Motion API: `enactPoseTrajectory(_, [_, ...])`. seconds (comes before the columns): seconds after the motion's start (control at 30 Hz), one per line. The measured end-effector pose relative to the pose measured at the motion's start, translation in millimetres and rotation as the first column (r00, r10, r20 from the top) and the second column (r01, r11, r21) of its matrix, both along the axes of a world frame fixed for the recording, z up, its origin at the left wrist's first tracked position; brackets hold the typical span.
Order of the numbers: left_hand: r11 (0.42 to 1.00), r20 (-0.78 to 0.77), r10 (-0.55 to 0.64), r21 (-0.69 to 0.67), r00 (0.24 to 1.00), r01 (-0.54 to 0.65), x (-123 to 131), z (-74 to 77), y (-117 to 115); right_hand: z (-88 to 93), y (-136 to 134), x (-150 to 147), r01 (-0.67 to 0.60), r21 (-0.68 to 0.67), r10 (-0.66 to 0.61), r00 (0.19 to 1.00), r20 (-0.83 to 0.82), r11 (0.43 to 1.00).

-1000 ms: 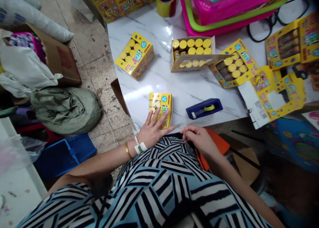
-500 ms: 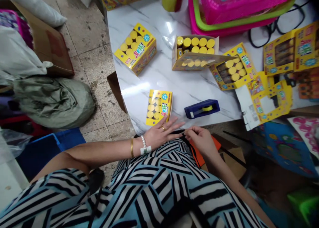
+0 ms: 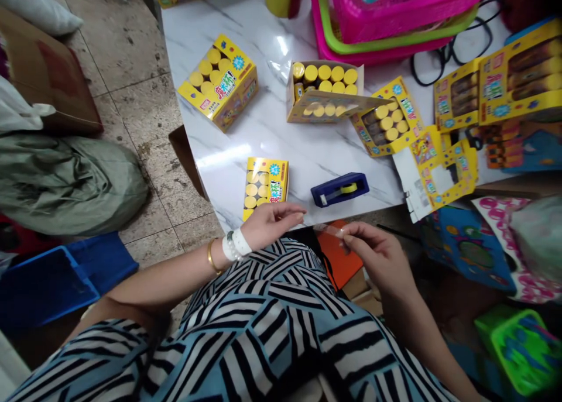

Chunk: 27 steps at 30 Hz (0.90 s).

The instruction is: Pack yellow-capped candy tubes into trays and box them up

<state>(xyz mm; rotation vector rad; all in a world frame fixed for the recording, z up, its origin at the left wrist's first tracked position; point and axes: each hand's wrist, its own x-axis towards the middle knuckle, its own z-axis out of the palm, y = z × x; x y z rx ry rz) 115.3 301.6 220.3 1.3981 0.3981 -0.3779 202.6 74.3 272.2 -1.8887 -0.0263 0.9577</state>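
Observation:
A short strip of clear tape [image 3: 328, 230] is pinched between the thumb and fingers of my right hand [image 3: 377, 253], just off the table's front edge. My left hand [image 3: 273, 225] is to the left of the strip, apart from it. Its fingers are loosely curved with the thumb off them, and I see nothing in it. Just beyond that hand stands a small yellow box [image 3: 281, 182] of yellow-capped tubes, its near corner hidden by the hand. A dark blue tape dispenser [image 3: 340, 189] with a yellow core lies to the right of this box.
On the marbled table [image 3: 228, 156] are another yellow box [image 3: 222, 86], an opened carton of yellow-capped tubes [image 3: 318, 106], a further windowed box [image 3: 389, 121] and a flattened yellow carton [image 3: 443, 174]. Pink and green baskets [image 3: 399, 45] stand behind. A blue bin [image 3: 48, 285] is at left.
My right hand has moved right and up, and a clear tape strip now shows in it. My left hand's spread fingers have drawn together and backed off the small box. The view has shifted right.

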Motion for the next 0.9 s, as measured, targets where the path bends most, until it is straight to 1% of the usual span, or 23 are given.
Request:
enactPoseTrajectory(0.03, [0.981, -0.137, 0.028, -0.185, 0.99, -0.053, 5.2, -0.8, -1.2, 3.7, 1.7, -2.2, -0.008, -0.001, 0.008, 1.0, 0.001, 1.0])
enactPoseTrajectory(0.07, [0.94, -0.235, 0.015, -0.327, 0.972, -0.093, 9.2, -1.8, -2.2, 6.2, 3.7, -4.1, -0.018, 0.001, 0.018, 1.0, -0.002, 1.0])
enactPoseTrajectory(0.1, [0.892, -0.299, -0.019, -0.436, 0.954, -0.119, 12.0, -2.7, -2.9, 7.4, 5.8, -5.6, -0.032, 0.005, 0.032, 0.999, -0.008, 0.999])
enactPoseTrajectory(0.13, [0.849, -0.336, -0.057, -0.511, 0.94, -0.131, 13.5, -3.5, -3.4, 7.6, 7.8, -6.5, -0.049, 0.013, 0.049, 0.999, -0.012, 0.999])
enactPoseTrajectory(0.17, [0.82, -0.353, -0.088, -0.556, 0.931, -0.133, 14.1, -4.0, -3.6, 6.9, 9.6, -7.1, -0.071, 0.024, 0.072, 0.997, -0.017, 0.997])
enactPoseTrajectory(0.2, [0.807, -0.362, -0.104, -0.575, 0.926, -0.134, 13.8, -4.4, -3.5, 5.6, 11.2, -7.2, -0.094, 0.034, 0.095, 0.995, -0.018, 0.995])
enactPoseTrajectory(0.23, [0.807, -0.369, -0.105, -0.574, 0.923, -0.138, 13.1, -4.7, -3.2, 3.8, 12.7, -7.2, -0.117, 0.042, 0.117, 0.993, -0.014, 0.992])
enactPoseTrajectory(0.33, [0.851, -0.395, -0.043, -0.496, 0.918, -0.174, 10.3, -5.9, -0.6, -2.9, 17.1, -6.3, -0.165, 0.054, 0.164, 0.986, 0.022, 0.985])
enactPoseTrajectory(0.43, [0.901, -0.405, 0.012, -0.393, 0.914, -0.186, 8.4, -6.8, 3.1, -13.5, 22.6, -5.6, -0.167, 0.04, 0.167, 0.986, 0.019, 0.985])
enactPoseTrajectory(0.5, [0.937, -0.4, 0.036, -0.305, 0.916, -0.17, 7.3, -7.0, 5.1, -26.0, 27.3, -5.7, -0.137, -0.003, 0.137, 0.99, -0.035, 0.991])
enactPoseTrajectory(0.6, [0.982, -0.373, 0.104, -0.109, 0.922, -0.155, 5.6, -8.7, 6.8, -55.0, 37.3, -7.3, -0.07, -0.037, 0.064, 0.986, -0.157, 0.997])
enactPoseTrajectory(0.67, [0.986, -0.337, 0.165, 0.037, 0.927, -0.163, 4.8, -12.0, 8.0, -77.6, 46.1, -8.9, -0.024, 0.001, 0.024, 0.976, -0.215, 1.0])
enactPoseTrajectory(0.77, [0.961, -0.279, 0.238, 0.207, 0.93, -0.184, 5.8, -19.1, 11.4, -106.9, 60.9, -9.6, 0.047, 0.079, -0.027, 0.971, -0.236, 0.996])
enactPoseTrajectory(0.83, [0.941, -0.256, 0.268, 0.278, 0.929, -0.194, 8.8, -23.7, 14.2, -119.5, 70.2, -7.1, 0.09, 0.122, -0.061, 0.973, -0.221, 0.988])
enactPoseTrajectory(0.9, [0.928, -0.254, 0.287, 0.314, 0.924, -0.201, 13.7, -27.3, 16.6, -126.8, 77.8, -2.2, 0.122, 0.16, -0.09, 0.977, -0.191, 0.98])
